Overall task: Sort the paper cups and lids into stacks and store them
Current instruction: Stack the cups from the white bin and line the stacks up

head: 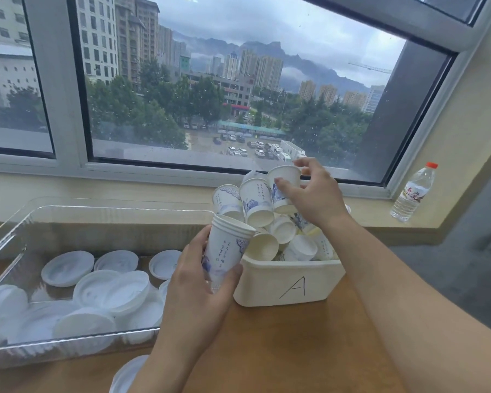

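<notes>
1. Brown wood underfoot of it all: a tabletop (281, 344), pushed up against a pale window ledge (153, 188) below a big grey-framed window (210, 80) with rain-specked glass, towers and a car park outside.
2. On the ledge's far right end, stood a clear water bottle (413, 192) with a red cap, well apart from the action.
3. At left, sat a clear plastic tray (9, 245) with loose white lids (111, 290) scattered across its floor; one more lid (125, 375) lay on the table just outside the tray's near wall.
4. At centre, just beside the tray's right end, stood a white bin marked A (288, 282), heaped above its rim with paper cups (267, 222) tipped every which way.
5. Bare table showed in front of the bin and to its right, up to the right forearm.
6. Left hand (199, 285): wrapped round a nested stack of cups (226, 253), mouths up and tilted, held over the gap between tray and bin.
7. Right hand (315, 194): reached over the heap, thumb and fingers pinched on the top cup (282, 180), near its rim, mouth facing up.
</notes>
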The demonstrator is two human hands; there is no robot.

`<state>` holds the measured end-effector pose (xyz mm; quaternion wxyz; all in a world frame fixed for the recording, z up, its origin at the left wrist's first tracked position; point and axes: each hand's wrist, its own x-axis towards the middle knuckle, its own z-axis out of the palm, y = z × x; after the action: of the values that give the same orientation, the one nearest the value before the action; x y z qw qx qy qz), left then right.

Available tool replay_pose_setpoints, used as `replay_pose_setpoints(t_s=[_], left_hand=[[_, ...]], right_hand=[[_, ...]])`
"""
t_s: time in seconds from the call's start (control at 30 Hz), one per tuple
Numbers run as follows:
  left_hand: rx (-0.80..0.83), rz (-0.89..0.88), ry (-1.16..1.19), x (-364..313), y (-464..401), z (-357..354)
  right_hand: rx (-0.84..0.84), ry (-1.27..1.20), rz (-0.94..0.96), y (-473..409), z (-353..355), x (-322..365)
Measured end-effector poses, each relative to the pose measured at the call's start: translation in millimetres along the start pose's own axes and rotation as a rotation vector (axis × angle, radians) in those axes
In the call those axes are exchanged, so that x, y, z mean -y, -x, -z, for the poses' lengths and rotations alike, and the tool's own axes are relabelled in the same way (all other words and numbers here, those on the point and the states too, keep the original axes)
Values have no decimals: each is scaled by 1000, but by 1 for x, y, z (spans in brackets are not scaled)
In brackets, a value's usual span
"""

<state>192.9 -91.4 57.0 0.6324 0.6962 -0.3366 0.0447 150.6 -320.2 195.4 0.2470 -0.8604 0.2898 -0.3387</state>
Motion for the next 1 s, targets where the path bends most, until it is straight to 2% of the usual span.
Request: replay_pose_setpoints(t_s=[0.3,0.5,0.6,0.7,0.83,1.0], left_hand=[[-20,2,16,2,-1,0],[-9,2,17,1,0,0],[-11,-4,23,-1,1,-1],[-25,1,49,-3,1,-1],[-25,-32,45,-6,3,0],[-27,-50,27,-9,5,-1]], right_hand=[[-38,68,-6,-2,-10,7],[-121,-5,20,3,-2,12],[-157,-117,32,12,8,17],[-169,-381,69,29,17,27],[-52,-653,124,56,13,44],[42,-775,103,75,-4,51]])
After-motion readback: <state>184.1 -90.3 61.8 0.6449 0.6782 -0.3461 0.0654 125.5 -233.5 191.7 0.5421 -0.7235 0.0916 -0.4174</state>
